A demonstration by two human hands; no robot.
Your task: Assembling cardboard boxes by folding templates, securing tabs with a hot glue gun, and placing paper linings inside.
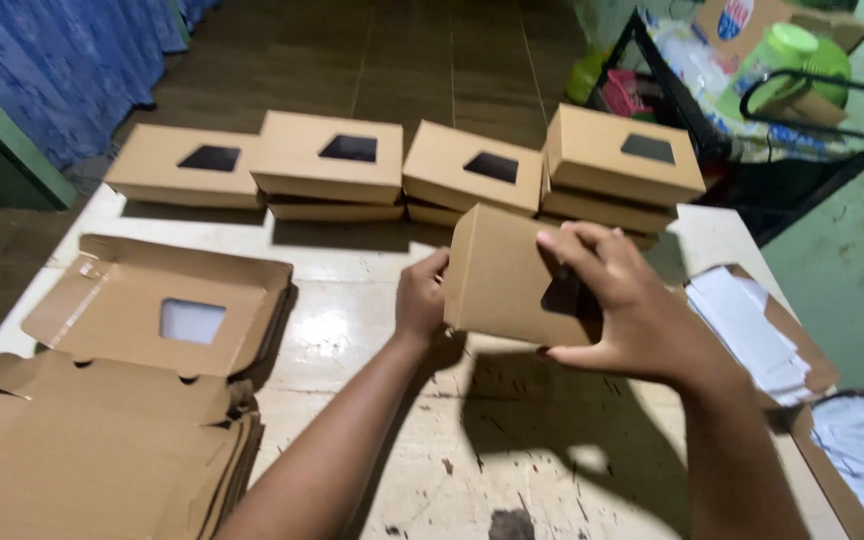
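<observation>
Your right hand (pixel 624 312) is spread wide over the top of a folded cardboard box (pixel 507 280), fingers (pixel 577 248) reaching across the lid and thumb curled under the near edge, so the hand grips it firmly. Your left hand (pixel 422 297) is half closed on the box's left side, thumb up against the wall and fingers tucked behind it. Between the two hands the box is held tilted, just above the counter (pixel 372 330), in front of the row of finished boxes.

The box is plain brown cardboard, closed, with a dark window cut into its lid; your right palm covers most of that window, so only a sliver shows.

Behind it, four stacks of finished boxes (pixel 472 165) of the same kind line the far edge of the counter, each with a dark window on top. To your left lies a pile of flat unfolded boxes (pixel 132 400), the top one showing a pale window; the pile runs out of the picture at the bottom left. At the right edge are open cartons holding white sheets (pixel 752 330), partly cut off, and what the sheets are cannot be told. The clutter on the floor at the top right, with something green, is too muddled to make out
</observation>
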